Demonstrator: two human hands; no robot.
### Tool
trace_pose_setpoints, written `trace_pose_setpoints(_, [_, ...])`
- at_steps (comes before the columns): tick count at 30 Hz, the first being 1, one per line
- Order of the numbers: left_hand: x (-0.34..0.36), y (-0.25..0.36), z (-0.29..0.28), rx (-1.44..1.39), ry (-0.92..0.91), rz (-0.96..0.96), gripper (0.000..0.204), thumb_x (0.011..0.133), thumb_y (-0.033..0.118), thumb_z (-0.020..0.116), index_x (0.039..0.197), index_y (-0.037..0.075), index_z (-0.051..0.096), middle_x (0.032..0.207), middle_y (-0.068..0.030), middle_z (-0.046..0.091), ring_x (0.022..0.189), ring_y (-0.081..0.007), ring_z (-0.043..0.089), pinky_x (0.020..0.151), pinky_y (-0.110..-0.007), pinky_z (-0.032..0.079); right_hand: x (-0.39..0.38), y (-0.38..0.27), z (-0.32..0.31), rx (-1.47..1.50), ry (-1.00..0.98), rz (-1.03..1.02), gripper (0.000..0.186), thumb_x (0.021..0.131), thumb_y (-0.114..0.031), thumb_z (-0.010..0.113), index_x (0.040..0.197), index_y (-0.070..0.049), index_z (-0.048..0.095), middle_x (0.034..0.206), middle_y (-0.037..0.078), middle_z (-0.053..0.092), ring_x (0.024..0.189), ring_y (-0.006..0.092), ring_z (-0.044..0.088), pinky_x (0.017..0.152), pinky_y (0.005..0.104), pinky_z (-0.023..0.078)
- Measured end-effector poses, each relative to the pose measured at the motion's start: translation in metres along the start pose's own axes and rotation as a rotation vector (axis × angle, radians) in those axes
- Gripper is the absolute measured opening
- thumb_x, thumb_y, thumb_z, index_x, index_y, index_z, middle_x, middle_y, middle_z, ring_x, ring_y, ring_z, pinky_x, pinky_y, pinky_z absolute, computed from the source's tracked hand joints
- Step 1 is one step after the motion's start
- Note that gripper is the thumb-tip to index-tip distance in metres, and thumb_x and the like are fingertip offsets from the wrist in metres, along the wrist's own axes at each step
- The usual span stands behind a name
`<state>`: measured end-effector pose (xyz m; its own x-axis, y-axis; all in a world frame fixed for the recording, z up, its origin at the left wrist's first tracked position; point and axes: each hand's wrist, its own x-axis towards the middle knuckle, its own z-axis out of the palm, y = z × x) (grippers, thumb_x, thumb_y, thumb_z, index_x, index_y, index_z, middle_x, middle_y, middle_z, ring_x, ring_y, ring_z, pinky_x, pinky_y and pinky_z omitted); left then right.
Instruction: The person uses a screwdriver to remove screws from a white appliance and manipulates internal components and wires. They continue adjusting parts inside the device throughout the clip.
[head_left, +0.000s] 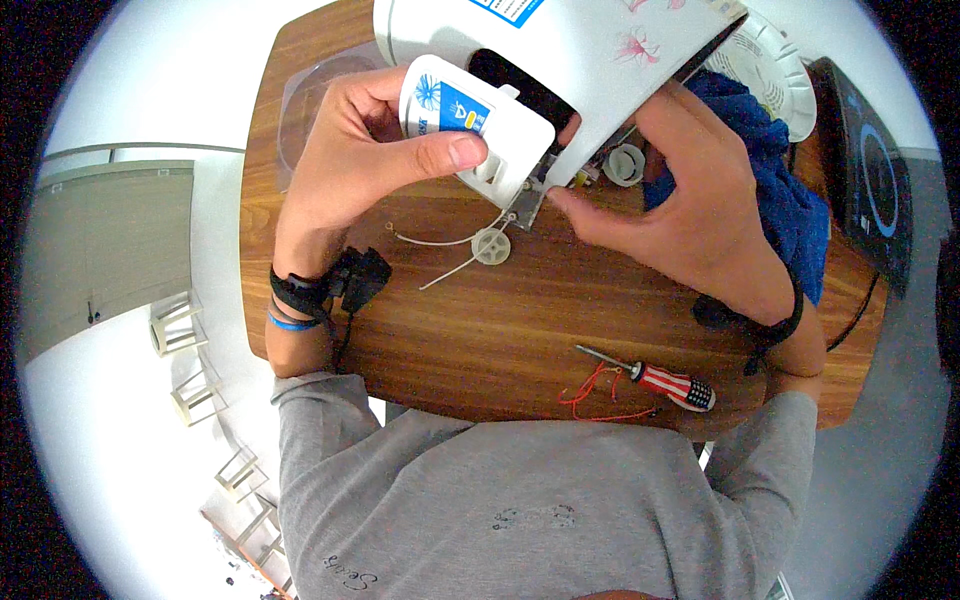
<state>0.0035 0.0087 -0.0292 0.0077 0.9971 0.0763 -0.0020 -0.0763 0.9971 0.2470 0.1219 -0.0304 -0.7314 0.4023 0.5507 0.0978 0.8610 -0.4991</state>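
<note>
Two hands work above a wooden counter (pixel 480 330), whose near edge runs just before the person's grey sleeves. Nearest on it lies a screwdriver (pixel 655 379) with a striped red, white and blue handle, beside a loose tangle of red wire (pixel 592 396). Farther in, a small white disc with thin white leads (pixel 490 245) rests on the wood, with bare counter all around it. Above that, the left hand (pixel 350 165) grips a white plastic panel (pixel 478 125) with a blue label; the thumb lies across its face and the fingers (pixel 365 95) curl closed behind it. The panel sits against the dark opening of a large white appliance housing (pixel 590 60), tipped on its side at the far edge. The right hand (pixel 690 210) steadies the housing's lower rim, its fingers half curled, their tips touching the shell near a small metal bracket (pixel 527 205). Beyond lie a blue cloth (pixel 790 200), a white ring (pixel 625 165), a white vented lid (pixel 770 65) and a black cooktop (pixel 870 170).
</note>
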Motion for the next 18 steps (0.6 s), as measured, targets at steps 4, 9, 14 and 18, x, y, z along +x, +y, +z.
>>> trace_pose_setpoints(4, [0.000,-0.005,0.003,-0.052,0.005,0.034,0.025,0.081,0.007,0.082,0.104,0.002,0.073,0.095,-0.0045,0.075,0.086,-0.0093,0.069,0.078,-0.025,0.056,0.000,0.003,-0.002,0.011,0.003,-0.013,0.045,0.065,-0.017,0.086,0.105,-0.010,0.068,0.095,0.005,0.065,0.069,0.0159,0.057,0.056,0.0273,0.044])
trace_pose_setpoints(9, [-0.001,-0.009,0.008,-0.020,-0.018,0.073,0.026,0.080,0.007,0.083,0.104,0.002,0.073,0.095,-0.0046,0.075,0.086,-0.0089,0.068,0.077,-0.024,0.055,-0.002,0.006,-0.007,0.007,-0.047,-0.012,0.049,0.066,-0.016,0.085,0.110,-0.008,0.067,0.095,0.005,0.065,0.067,0.0146,0.056,0.056,0.0270,0.043])
trace_pose_setpoints(14, [-0.004,-0.001,0.017,-0.009,-0.014,0.054,0.026,0.079,0.007,0.084,0.102,0.001,0.074,0.095,-0.0045,0.075,0.086,-0.0083,0.068,0.077,-0.024,0.054,-0.005,0.006,-0.008,0.030,-0.056,0.001,0.051,0.067,-0.017,0.085,0.113,-0.007,0.066,0.095,0.005,0.065,0.068,0.0138,0.056,0.057,0.0268,0.045])
trace_pose_setpoints(18, [-0.007,0.002,0.021,0.074,-0.004,0.107,0.028,0.080,0.009,0.084,0.104,0.001,0.074,0.095,-0.0045,0.075,0.086,-0.0075,0.067,0.077,-0.024,0.054,-0.008,0.009,-0.008,0.008,-0.038,-0.016,0.053,0.068,-0.019,0.085,0.115,-0.007,0.065,0.097,0.005,0.065,0.069,0.0142,0.057,0.058,0.0266,0.045])
